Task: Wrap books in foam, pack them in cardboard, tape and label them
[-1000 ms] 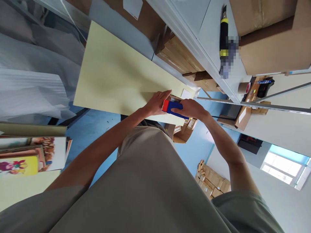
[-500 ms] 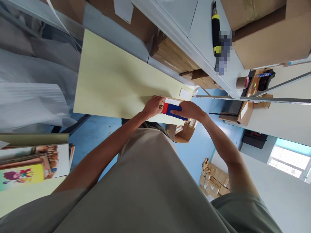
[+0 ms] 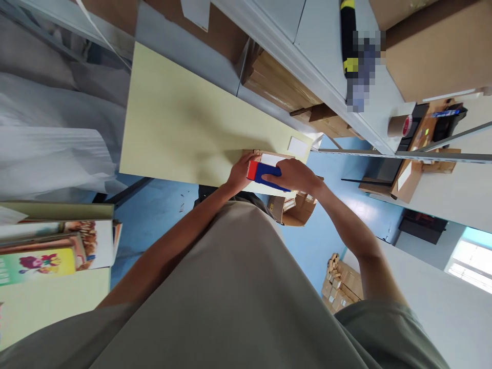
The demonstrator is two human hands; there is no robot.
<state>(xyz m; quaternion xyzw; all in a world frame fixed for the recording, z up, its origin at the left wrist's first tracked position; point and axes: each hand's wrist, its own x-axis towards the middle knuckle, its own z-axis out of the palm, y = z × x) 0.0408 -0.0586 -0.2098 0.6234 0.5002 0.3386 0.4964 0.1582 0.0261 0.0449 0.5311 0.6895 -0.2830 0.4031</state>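
In the head view my right hand is wrapped around a blue hand-held tool with a red front end, which looks like a tape dispenser. It sits over a small cardboard box with a white patch on top. My left hand grips the left end of this box, its fingers curled over the edge, close to the red end. Both hands and the box are at the near edge of a pale yellow tabletop. The tool's underside is hidden.
A white label lies on the tabletop beyond the box. Above runs a shelf with a black and yellow utility knife and a tape roll. An open carton stands below right; books lie at left.
The tape dispenser and my right hand have shifted slightly left, so the red end now overlaps my left hand's fingers. My view has turned a little.
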